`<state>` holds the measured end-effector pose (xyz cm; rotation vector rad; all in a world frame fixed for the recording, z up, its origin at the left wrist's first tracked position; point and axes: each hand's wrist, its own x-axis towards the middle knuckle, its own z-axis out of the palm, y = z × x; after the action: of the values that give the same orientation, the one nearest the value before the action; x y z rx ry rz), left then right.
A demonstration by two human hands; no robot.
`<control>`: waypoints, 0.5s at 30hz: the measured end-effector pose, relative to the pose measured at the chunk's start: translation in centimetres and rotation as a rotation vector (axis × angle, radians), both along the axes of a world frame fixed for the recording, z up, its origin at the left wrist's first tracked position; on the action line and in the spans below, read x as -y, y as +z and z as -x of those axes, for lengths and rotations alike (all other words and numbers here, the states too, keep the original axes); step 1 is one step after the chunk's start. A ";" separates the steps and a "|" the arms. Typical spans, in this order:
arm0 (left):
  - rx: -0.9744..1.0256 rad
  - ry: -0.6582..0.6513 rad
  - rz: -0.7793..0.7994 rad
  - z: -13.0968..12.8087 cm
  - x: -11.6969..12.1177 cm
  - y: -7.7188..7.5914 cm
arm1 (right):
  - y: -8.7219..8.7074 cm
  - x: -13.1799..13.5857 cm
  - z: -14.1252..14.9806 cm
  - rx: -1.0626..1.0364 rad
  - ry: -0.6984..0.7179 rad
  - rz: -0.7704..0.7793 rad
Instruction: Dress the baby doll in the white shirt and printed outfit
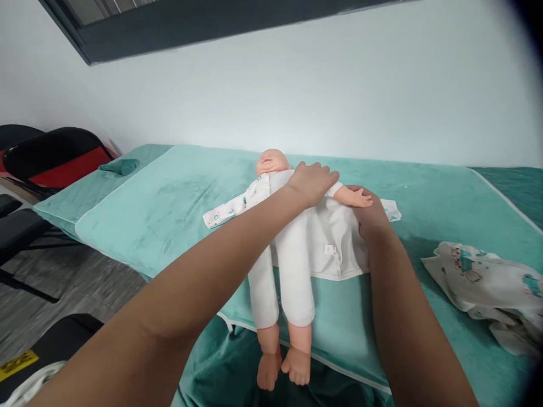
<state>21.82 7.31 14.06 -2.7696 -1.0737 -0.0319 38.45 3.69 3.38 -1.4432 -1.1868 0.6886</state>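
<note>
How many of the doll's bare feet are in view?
2. On the doll, one foot is at picture left and the other foot just right of it; both show past the near edge of the green mat. Neither is hidden.

The place looks like a training room for baby care, though the view cannot settle it — a baby doll (297, 265) in white clothes lies on a bed (148, 209) spread with a teal plush cover, and a printed baby garment (487, 277) sits crumpled toward the right. Several black chairs (63, 150), one with red on its backrest, stand at the left on streaked gray flooring (106, 277) — more classroom than nursery. Behind run a plain white wall (318, 96) and a dark-framed window (139, 37).
</note>
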 end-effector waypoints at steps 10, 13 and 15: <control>-0.037 0.336 0.048 -2.4 -0.5 -0.9 | 2.7 1.9 0.6 -0.827 0.043 -0.191; -0.026 0.345 0.035 -3.1 -0.8 -2.3 | 3.0 2.1 1.4 -0.853 0.097 -0.223; 0.034 0.329 0.036 -3.3 -1.0 -3.1 | 3.2 2.3 1.9 -0.861 0.172 -0.239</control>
<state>25.10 8.32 10.98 -2.5939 -1.5372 -0.0177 36.59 1.36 6.53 -0.7040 -0.6728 1.0976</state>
